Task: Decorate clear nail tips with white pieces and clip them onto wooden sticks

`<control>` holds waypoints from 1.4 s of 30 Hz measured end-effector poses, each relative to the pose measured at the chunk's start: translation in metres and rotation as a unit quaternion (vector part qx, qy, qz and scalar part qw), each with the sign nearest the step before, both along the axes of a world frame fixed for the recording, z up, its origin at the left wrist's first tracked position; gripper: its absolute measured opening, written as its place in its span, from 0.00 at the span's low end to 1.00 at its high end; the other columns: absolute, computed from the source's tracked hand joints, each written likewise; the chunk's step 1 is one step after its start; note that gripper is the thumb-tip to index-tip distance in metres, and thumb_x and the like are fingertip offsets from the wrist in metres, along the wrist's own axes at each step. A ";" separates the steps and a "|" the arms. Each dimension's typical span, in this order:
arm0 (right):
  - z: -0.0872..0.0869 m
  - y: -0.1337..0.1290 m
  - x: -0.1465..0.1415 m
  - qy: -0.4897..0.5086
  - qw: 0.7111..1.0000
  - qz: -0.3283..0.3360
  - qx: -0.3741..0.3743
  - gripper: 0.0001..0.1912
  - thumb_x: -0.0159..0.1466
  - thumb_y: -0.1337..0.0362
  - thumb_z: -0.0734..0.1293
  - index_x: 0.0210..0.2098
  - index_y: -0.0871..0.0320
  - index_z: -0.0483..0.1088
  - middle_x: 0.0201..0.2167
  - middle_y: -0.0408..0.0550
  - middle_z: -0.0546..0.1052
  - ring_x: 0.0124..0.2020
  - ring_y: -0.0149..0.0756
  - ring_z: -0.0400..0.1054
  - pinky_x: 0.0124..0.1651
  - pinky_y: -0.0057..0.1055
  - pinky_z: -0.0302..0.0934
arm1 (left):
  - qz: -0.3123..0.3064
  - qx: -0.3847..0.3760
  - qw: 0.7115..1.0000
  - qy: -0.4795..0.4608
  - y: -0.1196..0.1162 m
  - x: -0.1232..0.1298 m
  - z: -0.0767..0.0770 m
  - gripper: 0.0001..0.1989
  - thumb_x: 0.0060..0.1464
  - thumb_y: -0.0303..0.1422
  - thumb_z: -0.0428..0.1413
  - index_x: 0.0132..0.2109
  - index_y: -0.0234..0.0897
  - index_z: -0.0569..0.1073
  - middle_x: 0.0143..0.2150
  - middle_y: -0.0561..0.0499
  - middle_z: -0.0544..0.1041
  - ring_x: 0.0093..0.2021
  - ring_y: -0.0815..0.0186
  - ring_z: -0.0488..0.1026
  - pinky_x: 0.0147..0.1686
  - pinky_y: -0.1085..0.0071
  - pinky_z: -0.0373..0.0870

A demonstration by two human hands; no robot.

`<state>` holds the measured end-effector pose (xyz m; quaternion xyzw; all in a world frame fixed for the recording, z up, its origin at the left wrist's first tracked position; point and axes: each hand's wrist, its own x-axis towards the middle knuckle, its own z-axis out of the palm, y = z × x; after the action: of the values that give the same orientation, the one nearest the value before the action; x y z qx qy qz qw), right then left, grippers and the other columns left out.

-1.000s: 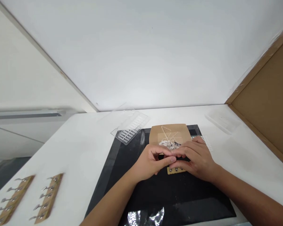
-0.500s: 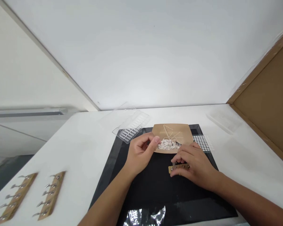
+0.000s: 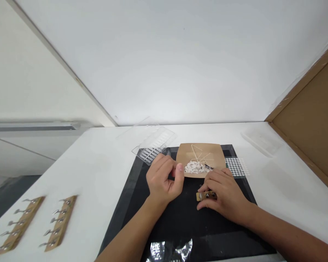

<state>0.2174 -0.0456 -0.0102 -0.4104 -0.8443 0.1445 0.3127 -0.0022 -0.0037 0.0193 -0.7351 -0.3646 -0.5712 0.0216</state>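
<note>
My right hand grips a small wooden strip between thumb and fingers, over the black mat. Dark and shiny metal bits show on the strip, and the palm hides its right part. Left of it, my left hand is raised, its fingers curled in and the thumb pointing up. Anything pinched there is too small or hidden to make out. Just beyond both hands sits a brown paper tray, with a heap of small white pieces and thin pale sticks inside.
Two wooden strips with metal clips, one nearer and another farther left, lie on the white table. A clear plastic case stands behind my left hand. White-dotted sheet lies right of the tray; cardboard stands at far right.
My left hand has drawn back from the tray's edge and turned so that its thumb points up. My right hand stays at the wooden strip, its fingers covering more of it.
</note>
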 end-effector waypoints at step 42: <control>0.004 0.010 0.008 -0.051 0.988 0.111 0.092 0.11 0.71 0.57 0.73 0.34 0.54 0.74 0.38 0.39 0.82 0.41 0.33 0.73 0.50 0.39 0.53 | -0.039 -0.019 0.999 -0.017 -0.003 0.000 -0.004 0.15 0.68 0.31 0.47 0.34 0.38 0.72 0.24 0.52 0.67 0.26 0.63 0.61 0.31 0.62 0.58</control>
<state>0.2250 -0.0361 -0.0065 -0.2905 -0.9092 0.0783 0.2877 -0.0022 -0.0063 0.0148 -0.7392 -0.3465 -0.5772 -0.0206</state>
